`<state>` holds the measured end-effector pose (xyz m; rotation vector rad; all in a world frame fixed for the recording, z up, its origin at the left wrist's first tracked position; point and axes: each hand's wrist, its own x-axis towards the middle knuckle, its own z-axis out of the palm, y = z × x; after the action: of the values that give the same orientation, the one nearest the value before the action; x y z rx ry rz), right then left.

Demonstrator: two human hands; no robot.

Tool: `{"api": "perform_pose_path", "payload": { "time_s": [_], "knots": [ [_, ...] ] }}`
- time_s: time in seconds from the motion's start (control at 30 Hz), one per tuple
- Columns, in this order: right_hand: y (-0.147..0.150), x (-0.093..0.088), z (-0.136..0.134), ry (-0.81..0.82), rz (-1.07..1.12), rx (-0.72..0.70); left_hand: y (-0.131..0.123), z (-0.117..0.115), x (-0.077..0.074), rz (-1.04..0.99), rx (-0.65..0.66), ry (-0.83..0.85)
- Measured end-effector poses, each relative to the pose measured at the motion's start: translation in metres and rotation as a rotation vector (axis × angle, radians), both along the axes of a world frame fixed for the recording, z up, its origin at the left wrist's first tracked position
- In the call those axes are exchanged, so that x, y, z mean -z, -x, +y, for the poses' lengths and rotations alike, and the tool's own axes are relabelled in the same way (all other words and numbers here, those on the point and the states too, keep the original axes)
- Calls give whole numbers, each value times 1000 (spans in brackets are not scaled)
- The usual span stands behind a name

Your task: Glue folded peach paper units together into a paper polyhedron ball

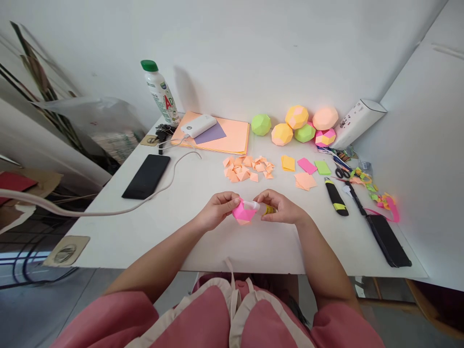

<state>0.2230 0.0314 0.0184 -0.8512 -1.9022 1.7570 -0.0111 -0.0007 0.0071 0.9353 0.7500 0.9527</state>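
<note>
My left hand point(216, 209) pinches a small folded paper piece, pink with an orange underside point(242, 213), just above the white table point(145, 227). My right hand point(281, 209) is closed around a small glue stick with a yellow label point(267, 210); its white tip point(252, 206) touches the pink piece. Just beyond my hands lies a heap of several small folded orange paper units point(246, 168).
Yellow point(288, 163), pink point(307, 166), green point(322, 167) and orange point(305, 181) paper slips lie right of the heap. Several paper balls point(296, 124) sit at the back. A black phone point(147, 176), cable, power bank point(198, 125), bottle point(159, 92), utility knife point(335, 196), scissors point(342, 172) lie around.
</note>
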Motion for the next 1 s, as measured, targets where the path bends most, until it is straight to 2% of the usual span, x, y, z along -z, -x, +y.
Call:
{"api": "perform_pose_path", "payload": {
  "time_s": [0.17, 0.47, 0.8, 1.0],
  "knots": [
    [4, 0, -1, 32, 12, 15, -1, 0, 0, 39, -2, -5],
    [5, 2, -2, -1, 27, 90, 0, 2, 2, -7, -2, 79],
    [5, 0, -2, 1, 38, 32, 0, 3, 0, -20, -24, 75],
    [6, 4, -2, 11, 37, 46, -1, 1, 3, -16, -6, 81]
  ]
}}
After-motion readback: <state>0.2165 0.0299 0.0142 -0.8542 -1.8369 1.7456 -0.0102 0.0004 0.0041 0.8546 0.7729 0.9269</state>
